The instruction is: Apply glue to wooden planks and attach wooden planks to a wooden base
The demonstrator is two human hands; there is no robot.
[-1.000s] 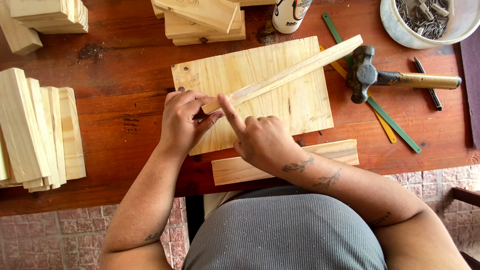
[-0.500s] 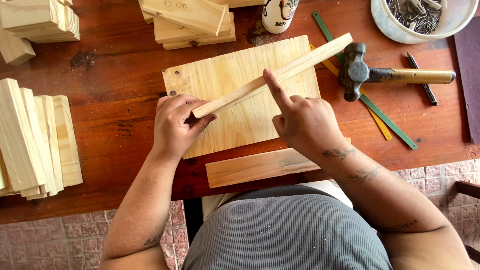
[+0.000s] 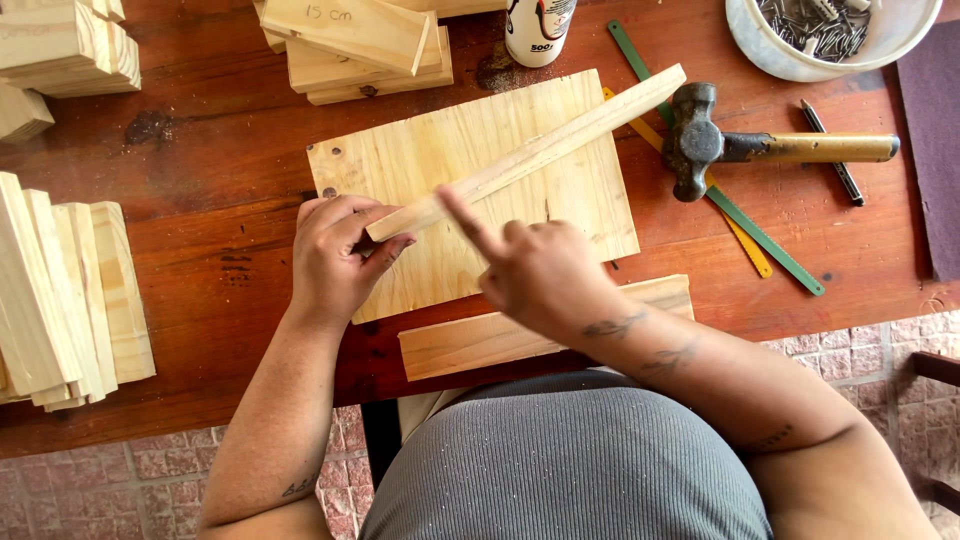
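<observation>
1. Left hand (image 3: 340, 262) pinches the near end of a thin wooden strip (image 3: 540, 150) between thumb and fingers; the strip lies diagonally across a pale wooden board (image 3: 560, 205), its far end reaching past the board's upper right corner, just beside the hammer (image 3: 745, 148).
2. Right hand (image 3: 535, 272) hovers over the board's lower part; index finger stretched out, tip at the strip's lower edge; other fingers curled in; it grips nothing; blurred, so contact cannot be told.
3. Board lies flat on the reddish-brown table (image 3: 200, 270); a second plank (image 3: 470, 340) sits at the table's near edge, partly under the right forearm.
4. Hammer rests on green and yellow rulers (image 3: 770, 240); a white tub of nails (image 3: 830, 35) at top right; stacks of cut wood blocks (image 3: 65, 290) at left; more blocks (image 3: 355, 45) and a white bottle (image 3: 538, 28) at top.
</observation>
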